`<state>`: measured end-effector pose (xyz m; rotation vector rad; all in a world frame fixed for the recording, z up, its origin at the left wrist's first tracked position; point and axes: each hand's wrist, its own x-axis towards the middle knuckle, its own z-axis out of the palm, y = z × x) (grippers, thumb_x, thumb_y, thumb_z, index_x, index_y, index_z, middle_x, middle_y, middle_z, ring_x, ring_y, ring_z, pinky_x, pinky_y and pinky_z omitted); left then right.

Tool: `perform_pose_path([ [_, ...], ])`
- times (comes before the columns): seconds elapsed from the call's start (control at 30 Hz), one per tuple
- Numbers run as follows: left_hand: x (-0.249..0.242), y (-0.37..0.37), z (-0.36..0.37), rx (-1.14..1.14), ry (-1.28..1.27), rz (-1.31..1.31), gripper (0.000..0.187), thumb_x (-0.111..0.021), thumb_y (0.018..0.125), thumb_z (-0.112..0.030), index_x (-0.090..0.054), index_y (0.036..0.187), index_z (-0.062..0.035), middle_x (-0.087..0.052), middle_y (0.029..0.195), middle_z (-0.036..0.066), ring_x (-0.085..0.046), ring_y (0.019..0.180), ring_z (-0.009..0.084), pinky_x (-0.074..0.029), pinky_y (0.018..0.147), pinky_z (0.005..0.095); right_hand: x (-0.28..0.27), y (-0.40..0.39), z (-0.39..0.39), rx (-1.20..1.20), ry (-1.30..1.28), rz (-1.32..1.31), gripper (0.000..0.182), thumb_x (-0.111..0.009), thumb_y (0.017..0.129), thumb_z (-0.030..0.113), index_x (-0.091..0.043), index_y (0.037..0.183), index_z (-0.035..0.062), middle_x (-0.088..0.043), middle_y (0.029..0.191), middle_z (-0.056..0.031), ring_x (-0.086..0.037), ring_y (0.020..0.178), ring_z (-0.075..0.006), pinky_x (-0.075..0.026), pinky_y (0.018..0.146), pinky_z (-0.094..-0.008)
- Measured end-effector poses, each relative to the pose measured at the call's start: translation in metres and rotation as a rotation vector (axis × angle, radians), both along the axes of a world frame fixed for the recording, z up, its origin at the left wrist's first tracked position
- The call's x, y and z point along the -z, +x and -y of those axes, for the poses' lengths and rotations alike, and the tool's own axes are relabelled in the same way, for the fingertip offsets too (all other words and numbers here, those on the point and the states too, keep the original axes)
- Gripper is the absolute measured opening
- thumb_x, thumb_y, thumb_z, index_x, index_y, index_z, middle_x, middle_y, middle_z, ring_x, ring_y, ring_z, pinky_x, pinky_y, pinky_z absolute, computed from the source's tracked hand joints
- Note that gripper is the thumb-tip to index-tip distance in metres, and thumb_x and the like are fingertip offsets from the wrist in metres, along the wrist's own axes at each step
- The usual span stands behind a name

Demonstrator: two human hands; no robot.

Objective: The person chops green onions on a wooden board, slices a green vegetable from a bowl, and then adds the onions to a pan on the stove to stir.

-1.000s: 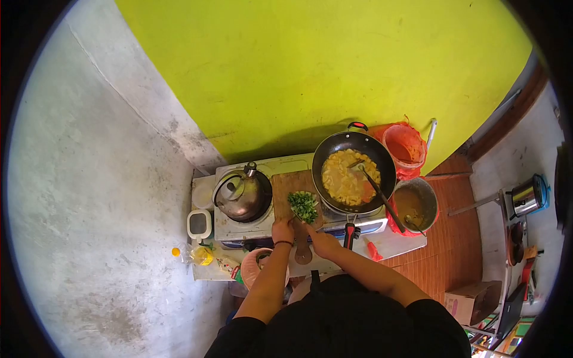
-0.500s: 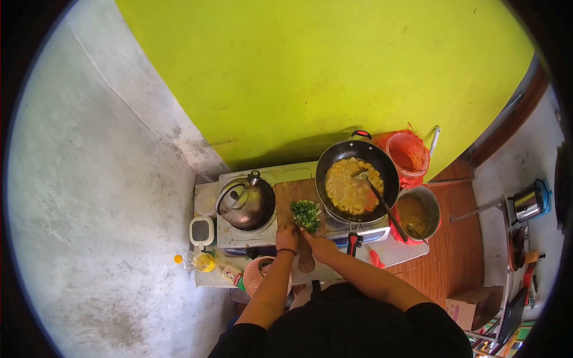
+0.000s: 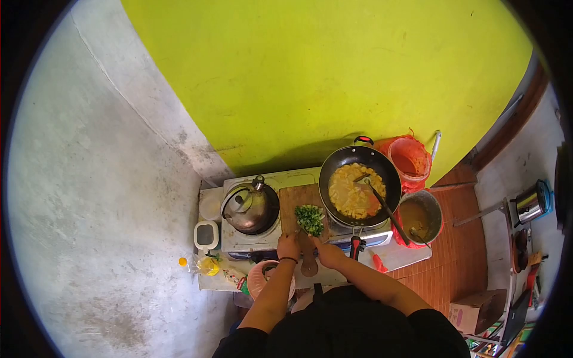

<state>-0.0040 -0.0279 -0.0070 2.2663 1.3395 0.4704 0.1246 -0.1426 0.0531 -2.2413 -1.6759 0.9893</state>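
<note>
A wooden cutting board [image 3: 291, 206] lies on the stove, its rounded handle [image 3: 308, 267] pointing toward me. Chopped green leaves [image 3: 309, 220] are heaped on its near half. My left hand [image 3: 288, 246], with a dark band at the wrist, is closed at the board's near left corner. At the near right corner, my right hand [image 3: 328, 254] is closed too, its fingertips against the board beside the handle. Whether a knife lies under the fingers is hidden. Right of the board, a black wok [image 3: 391, 173] holds yellow pieces in liquid, with a spatula [image 3: 388, 206] leaning in it.
A metal kettle [image 3: 250, 215] stands on the left burner. Right of the wok are a red bucket [image 3: 410, 156] and a pot of brownish liquid [image 3: 440, 218] with a ladle. A pink basket [image 3: 256, 285], an oil bottle [image 3: 208, 266] and a white-lidded container [image 3: 206, 235] sit on the left.
The view has shifted slightly. My hands have moved a little apart and toward me, from close beside the greens to the two sides of the board's handle.
</note>
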Motion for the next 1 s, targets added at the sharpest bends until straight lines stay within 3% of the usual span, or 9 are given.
perform_pose_path([
  [0.17,0.001,0.001,-0.01,0.009,-0.018,0.087,0.015,-0.06,0.08,-0.013,-0.068,0.088,-0.0038,-0.061,0.089,0.019,-0.059,0.085,0.0367,-0.049,0.075,0.0445,-0.003,0.004,0.003,0.004,-0.008,-0.028,0.073,-0.049,0.082,0.009,-0.015,0.145,0.0219,-0.064,0.085,-0.0228,-0.064,0.078,-0.0397,-0.051,0.068,-0.0496],
  [0.27,-0.001,0.011,-0.013,-0.017,-0.029,0.029,0.016,-0.06,0.079,-0.012,-0.067,0.088,-0.0023,-0.062,0.088,0.02,-0.06,0.084,0.0369,-0.049,0.075,0.0442,-0.014,-0.002,0.006,-0.033,0.054,-0.027,0.068,-0.047,0.082,0.006,-0.019,0.143,0.0161,-0.063,0.09,-0.0256,-0.063,0.083,-0.0395,-0.05,0.069,-0.0487],
  [0.47,0.005,0.014,-0.015,0.007,-0.011,0.07,0.015,-0.061,0.078,-0.012,-0.067,0.088,-0.0018,-0.061,0.09,0.021,-0.059,0.083,0.0378,-0.049,0.074,0.0444,-0.02,-0.001,0.008,-0.03,-0.029,0.017,0.07,-0.048,0.08,0.004,-0.019,0.143,0.0146,-0.062,0.09,-0.0255,-0.063,0.084,-0.0394,-0.05,0.07,-0.0478],
  [1.0,0.012,0.012,-0.014,0.047,-0.003,0.105,0.016,-0.059,0.079,-0.01,-0.067,0.093,-0.0063,-0.058,0.093,0.022,-0.056,0.087,0.0401,-0.048,0.076,0.0458,0.006,-0.001,-0.015,-0.044,0.006,0.094,0.079,-0.051,0.082,0.008,-0.01,0.147,0.0258,-0.063,0.087,-0.0248,-0.063,0.077,-0.0396,-0.051,0.066,-0.0478],
])
